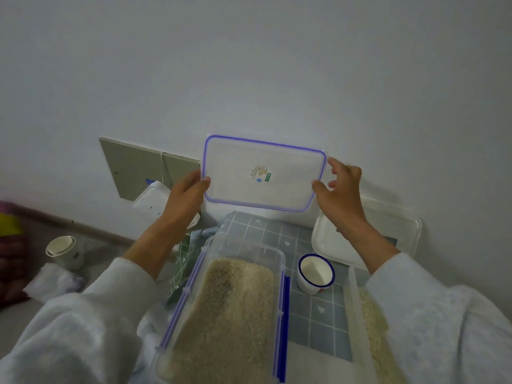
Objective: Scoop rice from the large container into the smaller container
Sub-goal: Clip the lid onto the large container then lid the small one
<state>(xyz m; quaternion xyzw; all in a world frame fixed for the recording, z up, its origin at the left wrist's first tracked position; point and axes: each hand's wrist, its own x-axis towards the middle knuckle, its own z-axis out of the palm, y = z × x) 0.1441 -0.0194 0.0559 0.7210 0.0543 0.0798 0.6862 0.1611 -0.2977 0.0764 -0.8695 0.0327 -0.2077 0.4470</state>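
Against the pale wall (pixel 249 65), both hands held up a clear lid (pixel 263 173) with a blue-violet seal around its edge and a small round sticker at its centre. On the lid's left short edge the left hand (pixel 185 195) gripped it, thumb on the near face. Over at the right edge the right hand (pixel 342 189) was partly spread — thumb touching the lower right corner, fingers loose and curled just off the rim.

Below, on a blue-grey gridded mat (pixel 313 314), stood the large container (pixel 221 314), open and filled with rice (pixel 230 309), its blue clips hanging at the sides. Just to its right sat a small white cup (pixel 315 274) with a blue rim, empty. Farther right, the smaller container (pixel 368 328) lay at the frame's edge — some rice showed inside, though the right sleeve hid much of it. Behind the cup, another clear lid (pixel 332 245) leaned near the wall. Off to the left a white mug (pixel 65 252) rested on the floor.
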